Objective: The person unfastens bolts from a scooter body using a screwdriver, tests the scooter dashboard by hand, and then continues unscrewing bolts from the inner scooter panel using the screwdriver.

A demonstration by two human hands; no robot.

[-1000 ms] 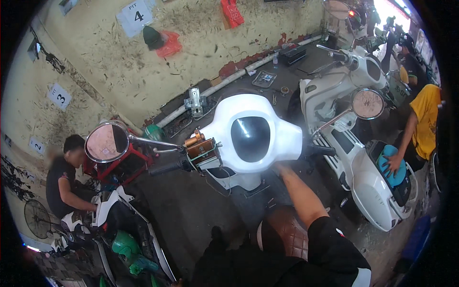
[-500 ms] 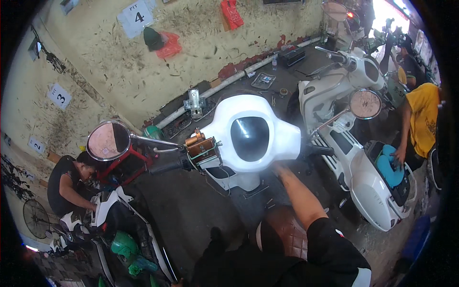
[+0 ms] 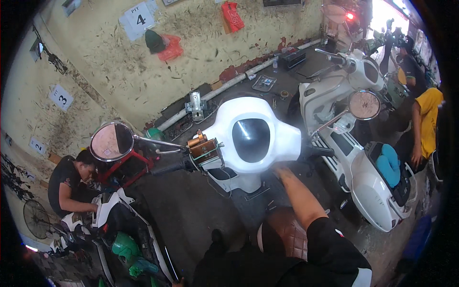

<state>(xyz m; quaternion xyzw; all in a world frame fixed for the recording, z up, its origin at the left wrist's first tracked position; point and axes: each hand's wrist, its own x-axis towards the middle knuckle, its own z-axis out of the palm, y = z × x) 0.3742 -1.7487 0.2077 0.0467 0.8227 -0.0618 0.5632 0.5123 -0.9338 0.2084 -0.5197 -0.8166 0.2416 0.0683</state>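
My right arm reaches forward over the brown quilted seat (image 3: 287, 232) to the white scooter handlebar cover (image 3: 283, 143). My right hand (image 3: 282, 171) is tucked beneath the cover's near right edge; its fingers are hidden there. At the bottom edge, a sliver of my left hand (image 3: 178, 283) shows, closed around a long thin metal-shafted tool (image 3: 170, 264). A dark oval dial (image 3: 252, 140) sits in the cover. To its left, the bare handlebar carries a brass-coloured fitting (image 3: 201, 148), beside a black grip (image 3: 167, 167) and a round mirror (image 3: 112, 141).
A second white scooter (image 3: 377, 201) stands close on the right, with a blue cloth (image 3: 387, 165) on it and a person in yellow (image 3: 427, 119) beside it. On the left, a person in black (image 3: 69, 186) works at another scooter. Green helmet (image 3: 125, 245) lower left.
The person in yellow has lifted their hand off the blue cloth and lowered it. My right hand stays under the cover; the view has shifted slightly.
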